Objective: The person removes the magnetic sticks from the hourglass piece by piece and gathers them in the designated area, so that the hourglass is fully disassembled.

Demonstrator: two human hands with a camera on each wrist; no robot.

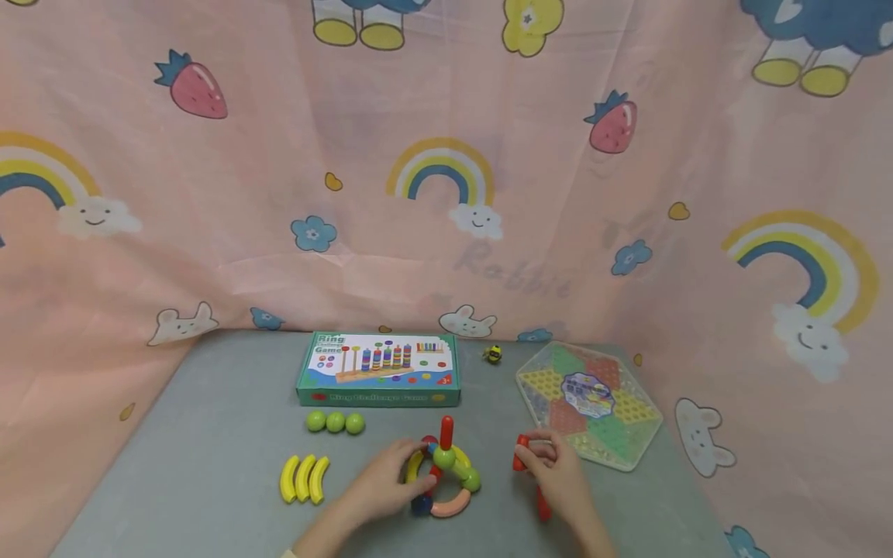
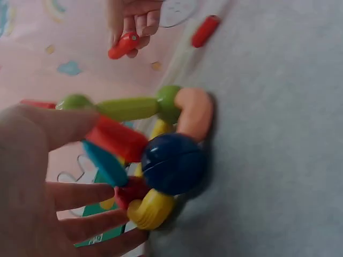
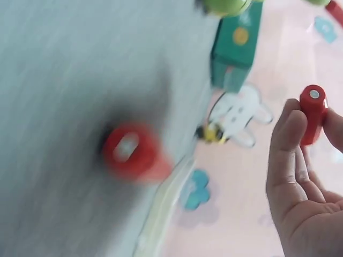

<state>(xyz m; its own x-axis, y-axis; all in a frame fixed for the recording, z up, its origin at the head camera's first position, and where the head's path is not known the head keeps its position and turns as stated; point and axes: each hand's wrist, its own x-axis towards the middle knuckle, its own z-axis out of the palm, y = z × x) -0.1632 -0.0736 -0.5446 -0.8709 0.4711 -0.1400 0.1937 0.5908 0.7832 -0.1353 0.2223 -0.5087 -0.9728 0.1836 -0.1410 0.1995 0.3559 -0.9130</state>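
My left hand steadies a magnetic stick-and-ball structure, with its thumb on one side and its fingers on the other. In the structure a dark blue ball, a peach curved stick, yellow curved sticks and green balls form a ring. A red stick stands upright on its upper green ball. To the right, my right hand pinches a short red magnetic stick above the table; a round metal end shows. Another red stick lies on the table below that hand.
Three green balls and three yellow curved sticks lie at the left. Behind them is a ring game box. A small bee toy sits at the back, and a hexagonal Chinese checkers board lies at the right.
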